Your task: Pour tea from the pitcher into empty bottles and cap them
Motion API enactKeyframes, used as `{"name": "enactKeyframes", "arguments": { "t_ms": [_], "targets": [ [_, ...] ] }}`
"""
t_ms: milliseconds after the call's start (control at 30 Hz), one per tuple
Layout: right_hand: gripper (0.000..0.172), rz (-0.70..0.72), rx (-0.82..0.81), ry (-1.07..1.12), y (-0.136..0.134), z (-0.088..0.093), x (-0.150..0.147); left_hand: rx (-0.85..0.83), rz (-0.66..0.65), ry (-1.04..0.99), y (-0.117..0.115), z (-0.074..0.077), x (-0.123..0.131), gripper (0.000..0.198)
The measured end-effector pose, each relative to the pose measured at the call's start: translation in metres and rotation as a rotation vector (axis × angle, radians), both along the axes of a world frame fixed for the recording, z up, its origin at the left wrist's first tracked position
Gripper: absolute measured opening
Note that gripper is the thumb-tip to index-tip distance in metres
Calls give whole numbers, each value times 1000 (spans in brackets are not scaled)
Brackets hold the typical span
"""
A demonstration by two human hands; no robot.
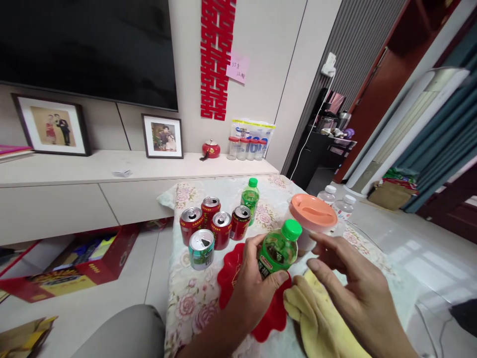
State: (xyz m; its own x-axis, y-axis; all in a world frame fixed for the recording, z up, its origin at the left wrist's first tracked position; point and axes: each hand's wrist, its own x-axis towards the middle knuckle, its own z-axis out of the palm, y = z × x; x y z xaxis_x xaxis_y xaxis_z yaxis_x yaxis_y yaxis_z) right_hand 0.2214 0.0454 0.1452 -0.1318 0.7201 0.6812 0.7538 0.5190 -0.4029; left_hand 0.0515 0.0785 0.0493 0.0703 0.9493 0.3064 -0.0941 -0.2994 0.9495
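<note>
My left hand (257, 278) is wrapped round a green plastic drink bottle (278, 248) with a green cap, held upright over a red scalloped plate (274, 318). To the right of the bottle, my right hand (346, 278) has its thumb and fingers apart and holds nothing. Below that hand lies a crumpled yellow cloth (320, 318), its near end running out of the bottom of the view. Just beyond my fingers stands a tub with an orange lid (313, 211).
Several opened red cans (221, 231), a teal can (201, 251) and another green bottle (250, 196) stand on the flowered tablecloth (190, 303). Clear bottles (345, 206) are behind the tub. A cabinet (160, 169) bears framed photos and jars. Left on the floor, a red box (93, 268).
</note>
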Motion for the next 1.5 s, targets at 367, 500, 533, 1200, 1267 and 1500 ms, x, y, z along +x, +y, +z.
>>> {"name": "enactKeyframes", "arguments": {
  "t_ms": [367,500,533,1200,1267,1500],
  "targets": [
    [16,39,28,-58,12,22,-25,481,326,249,-5,-30,7,70],
    [20,-49,-36,54,-2,45,8,604,331,275,-6,-32,-2,69],
    [21,-82,-59,84,-6,53,20,576,332,291,-4,-33,-4,60],
    [32,-707,-356,-332,141,37,184,213,311,354,34,-41,-8,28],
    [31,-706,-415,-348,164,34,181,209,304,373,37,-43,-10,28],
    [35,-688,-541,-394,227,20,170,255,181,437,44,-55,-16,24]
  ]
}}
